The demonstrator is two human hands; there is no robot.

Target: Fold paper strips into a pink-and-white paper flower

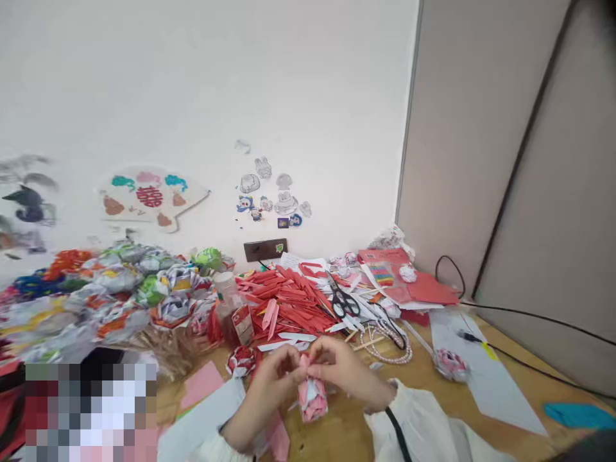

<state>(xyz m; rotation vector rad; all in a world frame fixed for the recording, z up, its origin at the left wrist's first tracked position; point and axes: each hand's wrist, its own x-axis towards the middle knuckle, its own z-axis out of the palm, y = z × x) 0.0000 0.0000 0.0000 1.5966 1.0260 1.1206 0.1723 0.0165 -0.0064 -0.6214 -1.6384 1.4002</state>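
Holding a pink-and-white paper piece (312,403) at six o'clock, pinching its top between nearly closed fingers of left hand (271,380) and right hand (342,371); probably being midway through shaping it, leaving folded red strips (294,301) unused at its twelve, having a finished-looking red-and-white ball (241,361) at its ten.

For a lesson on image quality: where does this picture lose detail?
Head view: a mosaic patch hides part of the lower left; head view: far-left wall drawings look smeared; head view: the pink-and-white paper piece has soft edges.
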